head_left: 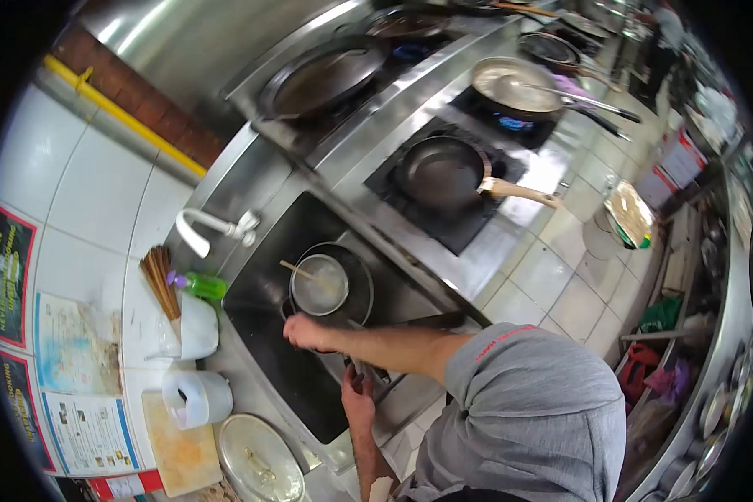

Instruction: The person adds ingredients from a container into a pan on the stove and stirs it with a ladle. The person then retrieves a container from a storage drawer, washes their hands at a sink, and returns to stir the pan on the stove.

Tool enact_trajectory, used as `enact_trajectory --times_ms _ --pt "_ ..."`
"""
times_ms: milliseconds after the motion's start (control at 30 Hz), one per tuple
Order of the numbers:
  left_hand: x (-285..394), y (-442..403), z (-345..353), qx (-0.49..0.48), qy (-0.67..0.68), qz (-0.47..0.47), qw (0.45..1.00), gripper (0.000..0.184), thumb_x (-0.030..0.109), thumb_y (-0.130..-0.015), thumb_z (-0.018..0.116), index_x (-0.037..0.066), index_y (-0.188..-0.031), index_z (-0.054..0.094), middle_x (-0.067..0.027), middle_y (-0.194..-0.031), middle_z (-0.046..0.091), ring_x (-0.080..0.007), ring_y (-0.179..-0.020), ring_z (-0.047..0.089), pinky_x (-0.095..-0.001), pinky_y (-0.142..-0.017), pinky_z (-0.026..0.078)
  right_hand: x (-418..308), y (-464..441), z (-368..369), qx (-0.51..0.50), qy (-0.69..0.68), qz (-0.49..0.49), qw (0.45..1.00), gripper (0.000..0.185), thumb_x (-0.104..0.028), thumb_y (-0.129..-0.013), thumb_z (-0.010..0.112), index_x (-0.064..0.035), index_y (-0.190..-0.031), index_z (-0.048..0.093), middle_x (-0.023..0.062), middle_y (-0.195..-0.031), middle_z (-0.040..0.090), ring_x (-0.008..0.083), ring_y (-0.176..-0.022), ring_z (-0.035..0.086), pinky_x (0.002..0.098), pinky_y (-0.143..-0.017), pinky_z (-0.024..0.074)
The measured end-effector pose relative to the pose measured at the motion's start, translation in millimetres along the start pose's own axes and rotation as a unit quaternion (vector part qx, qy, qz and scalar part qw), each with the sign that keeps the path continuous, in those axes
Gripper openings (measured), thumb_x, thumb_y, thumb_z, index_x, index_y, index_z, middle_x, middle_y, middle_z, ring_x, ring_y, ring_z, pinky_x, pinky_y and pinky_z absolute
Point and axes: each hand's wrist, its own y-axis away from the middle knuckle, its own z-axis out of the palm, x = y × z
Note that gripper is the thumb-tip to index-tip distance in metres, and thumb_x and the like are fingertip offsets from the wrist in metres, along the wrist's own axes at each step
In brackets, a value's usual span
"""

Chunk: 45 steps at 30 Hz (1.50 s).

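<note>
My right hand (307, 333) is closed over the near side of the black sink (263, 314), just below a pot (320, 286) with a wooden-handled utensil (296, 269) in it. Whatever its fingers grip is hidden. That pot rests in or over a larger dark pan (361, 289). Lower down, at the sink's front edge, my left hand (359, 403) is closed around something dark, too small to name. A metal piece (378, 373) shows beside it. A dark handle (431, 321) lies partly behind my right forearm.
A white faucet (213, 227) bends over the sink. Beside it stand a green bottle (204, 286) and white containers (197, 400). A frying pan (443, 171) sits on the stove; a wider pan with a ladle (517, 86) is over a blue flame. A bucket (604, 234) stands on the floor.
</note>
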Motion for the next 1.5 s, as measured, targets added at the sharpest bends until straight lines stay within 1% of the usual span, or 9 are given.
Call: enact_trajectory --times_ms 233,367,500,667,767,833,1067,1333,1500 --pt "35 62 60 -0.029 -0.054 0.227 0.972 0.029 0.01 -0.085 0.059 -0.002 -0.11 0.053 -0.0093 -0.091 0.063 -0.0152 -0.079 0.057 -0.0293 -0.069 0.044 -158 209 -49 -0.035 0.158 0.005 0.987 0.014 -0.012 -0.087 0.041 -0.0041 -0.09 0.052 0.0125 -0.085 0.057 0.0272 -0.081 0.055 0.0373 -0.072 0.0431" --pt "40 103 85 -0.021 -0.114 0.29 0.95 0.034 0.007 -0.081 0.059 -0.004 -0.112 0.051 -0.0162 -0.11 0.054 -0.028 -0.101 0.051 -0.0341 -0.084 0.041 -236 316 -117 -0.045 0.061 0.076 0.994 0.018 -0.02 -0.092 0.043 -0.0047 -0.093 0.052 0.0115 -0.085 0.057 0.0232 -0.079 0.054 0.0335 -0.074 0.0445" --pt "49 136 112 -0.06 -0.114 0.277 0.952 0.034 0.006 -0.08 0.058 -0.003 -0.112 0.051 -0.0174 -0.112 0.052 -0.032 -0.108 0.048 -0.0392 -0.094 0.037 -213 406 -208 0.121 0.3 -0.025 0.946 0.019 -0.02 -0.09 0.047 -0.004 -0.094 0.055 0.0137 -0.084 0.06 0.0257 -0.081 0.059 0.0362 -0.073 0.0465" --pt "29 140 163 -0.015 -0.299 0.456 0.838 0.03 0.01 -0.08 0.057 -0.002 -0.107 0.055 -0.0164 -0.109 0.054 -0.0305 -0.1 0.052 -0.0384 -0.085 0.043 -183 551 -323 0.361 0.298 0.176 0.866 0.018 -0.018 -0.085 0.05 -0.0047 -0.095 0.057 0.0142 -0.087 0.063 0.0287 -0.084 0.059 0.0373 -0.074 0.0473" --pt "16 139 211 -0.056 -0.292 0.434 0.851 0.031 0.015 -0.079 0.059 -0.001 -0.105 0.056 -0.0164 -0.109 0.054 -0.0293 -0.096 0.055 -0.0366 -0.081 0.045 -174 630 -371 0.481 0.255 0.238 0.804 0.02 -0.019 -0.08 0.055 -0.0048 -0.095 0.058 0.0143 -0.088 0.063 0.0284 -0.085 0.06 0.0374 -0.076 0.0473" --pt "5 138 249 -0.218 -0.267 0.26 0.902 0.035 0.02 -0.078 0.062 -0.001 -0.106 0.057 -0.0167 -0.107 0.057 -0.0281 -0.094 0.057 -0.0357 -0.082 0.045 -177 670 -400 0.535 0.229 0.267 0.768 0.022 -0.02 -0.078 0.059 -0.0047 -0.095 0.058 0.0145 -0.09 0.063 0.0282 -0.086 0.06 0.0376 -0.076 0.0472" --pt "-146 22 389 -0.485 -0.371 0.133 0.78 0.04 0.025 -0.08 0.064 -0.002 -0.109 0.056 -0.0135 -0.1 0.063 -0.0204 -0.09 0.06 -0.0302 -0.08 0.045 -227 802 -491 0.675 0.267 0.211 0.655 0.031 -0.016 -0.075 0.065 -0.0038 -0.102 0.057 0.0095 -0.075 0.061 0.019 -0.072 0.058 0.0333 -0.065 0.047" --pt "-77 -6 569 -0.56 -0.386 0.24 0.693 0.039 0.024 -0.081 0.062 -0.001 -0.111 0.055 -0.0094 -0.098 0.063 -0.018 -0.084 0.06 -0.0302 -0.071 0.047 -350 955 -529 0.857 0.244 0.123 0.437 0.025 -0.015 -0.075 0.063 -0.0033 -0.098 0.06 0.0074 -0.075 0.061 0.0155 -0.072 0.058 0.0308 -0.067 0.0465" --pt "49 52 666 -0.561 -0.38 0.091 0.729 0.041 0.023 -0.083 0.059 0.001 -0.116 0.05 -0.0053 -0.097 0.061 -0.0143 -0.076 0.058 -0.0271 -0.057 0.042 -389 1033 -552 0.91 0.268 0.125 0.291 0.021 -0.015 -0.075 0.057 -0.0055 -0.093 0.062 0.0146 -0.079 0.064 0.0291 -0.076 0.062 0.0365 -0.072 0.0486"
